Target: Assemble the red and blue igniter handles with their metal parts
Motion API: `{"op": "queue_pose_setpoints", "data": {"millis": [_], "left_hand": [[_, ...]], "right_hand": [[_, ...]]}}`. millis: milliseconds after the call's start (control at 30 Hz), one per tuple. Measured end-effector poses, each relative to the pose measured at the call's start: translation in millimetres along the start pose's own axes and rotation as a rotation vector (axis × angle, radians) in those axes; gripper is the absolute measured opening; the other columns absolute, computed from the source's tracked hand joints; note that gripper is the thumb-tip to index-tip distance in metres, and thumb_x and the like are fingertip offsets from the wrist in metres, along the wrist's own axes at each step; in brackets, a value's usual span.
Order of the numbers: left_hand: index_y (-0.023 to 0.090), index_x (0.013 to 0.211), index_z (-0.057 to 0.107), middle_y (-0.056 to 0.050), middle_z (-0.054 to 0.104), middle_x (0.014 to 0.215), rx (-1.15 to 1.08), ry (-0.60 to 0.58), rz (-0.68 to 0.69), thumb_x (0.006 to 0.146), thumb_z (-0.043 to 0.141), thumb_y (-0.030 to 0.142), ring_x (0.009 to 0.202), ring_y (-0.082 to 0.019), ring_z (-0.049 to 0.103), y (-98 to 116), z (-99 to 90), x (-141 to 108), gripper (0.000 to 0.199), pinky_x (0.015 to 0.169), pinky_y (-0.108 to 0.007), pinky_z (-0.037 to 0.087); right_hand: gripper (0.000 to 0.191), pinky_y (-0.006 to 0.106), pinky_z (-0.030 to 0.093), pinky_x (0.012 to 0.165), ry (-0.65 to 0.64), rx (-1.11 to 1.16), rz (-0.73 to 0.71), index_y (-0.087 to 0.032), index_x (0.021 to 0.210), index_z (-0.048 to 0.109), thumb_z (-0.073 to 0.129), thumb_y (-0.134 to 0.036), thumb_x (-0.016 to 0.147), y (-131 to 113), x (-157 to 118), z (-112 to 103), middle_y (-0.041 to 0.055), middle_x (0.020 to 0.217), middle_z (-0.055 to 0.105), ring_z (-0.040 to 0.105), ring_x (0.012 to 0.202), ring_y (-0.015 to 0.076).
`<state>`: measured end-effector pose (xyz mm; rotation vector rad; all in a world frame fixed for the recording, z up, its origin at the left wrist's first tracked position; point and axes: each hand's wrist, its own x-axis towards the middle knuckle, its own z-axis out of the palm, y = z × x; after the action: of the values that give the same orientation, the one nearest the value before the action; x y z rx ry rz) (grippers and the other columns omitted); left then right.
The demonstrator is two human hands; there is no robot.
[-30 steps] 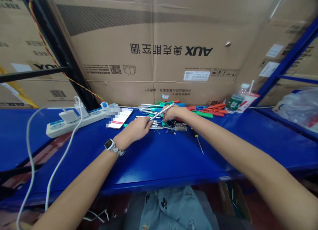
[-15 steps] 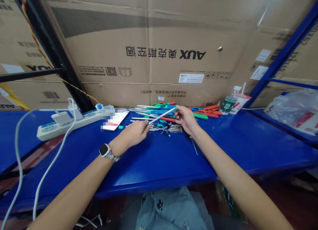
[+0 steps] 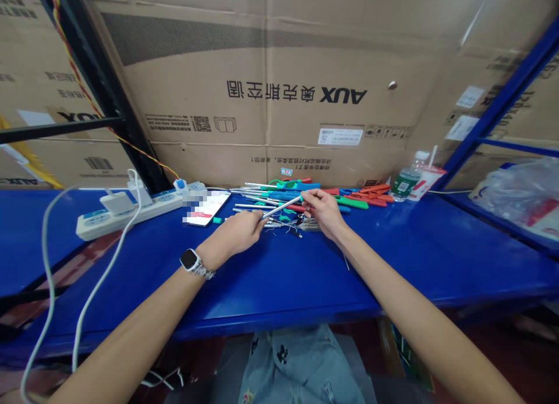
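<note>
A thin silver metal tube [image 3: 282,208] slants above the tabletop, its right end higher than its left. My left hand [image 3: 239,232], with a watch on the wrist, is closed around the lower left end. At the upper end, my right hand [image 3: 326,213] pinches with thumb and fingers at a small green piece [image 3: 302,198], partly hidden by the fingertips. Behind and under both hands lies a pile of metal rods and blue-handled pieces [image 3: 293,185]. A small black connector [image 3: 296,233] lies below the pile. A thin rod [image 3: 347,263] is mostly hidden by my right forearm.
A white power strip [image 3: 146,211] with plugs and cables, and a phone [image 3: 209,209], lie at left on the blue table [image 3: 279,293]. Orange-handled pieces [image 3: 371,193], a bottle [image 3: 404,180] and a cup [image 3: 427,183] are at right. A cardboard sheet [image 3: 271,124] stands behind.
My right hand has come slightly down and left, closer to my left hand, and the tube's upper end sits lower. My forearm now covers more of the thin rod. The view has shifted slightly.
</note>
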<state>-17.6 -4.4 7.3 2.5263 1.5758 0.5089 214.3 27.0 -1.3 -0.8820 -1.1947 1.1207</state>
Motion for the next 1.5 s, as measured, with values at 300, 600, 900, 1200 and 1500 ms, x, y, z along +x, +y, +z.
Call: {"op": "queue_pose_setpoints", "data": {"millis": [300,600,900,1200,1500], "left_hand": [[0.023,0.075,0.053,-0.004,0.051,0.063,-0.097,0.033,0.025,0.098,0.050,0.032,0.059,-0.023,0.056,-2,4.5,1,0.026,0.062,-0.033,0.037],[0.022,0.080,0.054,-0.006,0.056,0.068,0.018,-0.002,0.014,0.102,0.044,0.034,0.062,-0.025,0.058,1,2.4,0,0.026,0.062,-0.033,0.036],[0.017,0.097,0.060,-0.014,0.069,0.084,0.086,-0.008,0.032,0.106,0.039,0.032,0.077,-0.031,0.069,20,1.2,3,0.028,0.067,-0.036,0.043],[0.012,0.156,0.022,-0.012,0.074,0.092,-0.122,0.049,0.056,0.091,0.056,0.013,0.076,-0.026,0.071,24,1.8,2,0.073,0.060,-0.030,0.042],[0.011,0.156,0.023,-0.006,0.071,0.078,-0.176,0.014,0.059,0.084,0.055,0.011,0.069,-0.024,0.067,26,3.5,3,0.079,0.057,-0.029,0.040]], "right_hand": [[0.047,0.025,0.042,0.054,-0.035,-0.049,-0.068,-0.022,0.074,0.056,0.084,-0.058,0.064,1,0,-3,-0.0051,0.063,0.057,0.047,0.055,0.0099],[0.048,0.025,0.037,0.054,-0.086,-0.115,-0.059,-0.021,0.075,0.058,0.082,-0.062,0.065,-2,0,-10,-0.0041,0.059,0.061,0.047,0.052,0.0094],[0.048,0.025,0.036,0.056,-0.133,0.075,0.044,-0.018,0.075,0.063,0.092,-0.051,0.054,4,-12,24,-0.0046,0.063,0.059,0.047,0.056,0.0088],[0.044,0.027,0.038,0.059,-0.281,-0.088,-0.033,-0.020,0.069,0.059,0.087,-0.054,0.064,9,-26,47,-0.0054,0.060,0.052,0.047,0.059,0.0118],[0.054,0.026,0.032,0.054,-0.275,-0.178,-0.035,-0.023,0.063,0.044,0.085,-0.059,0.065,6,-29,50,-0.0089,0.052,0.043,0.035,0.051,0.0085]]}}
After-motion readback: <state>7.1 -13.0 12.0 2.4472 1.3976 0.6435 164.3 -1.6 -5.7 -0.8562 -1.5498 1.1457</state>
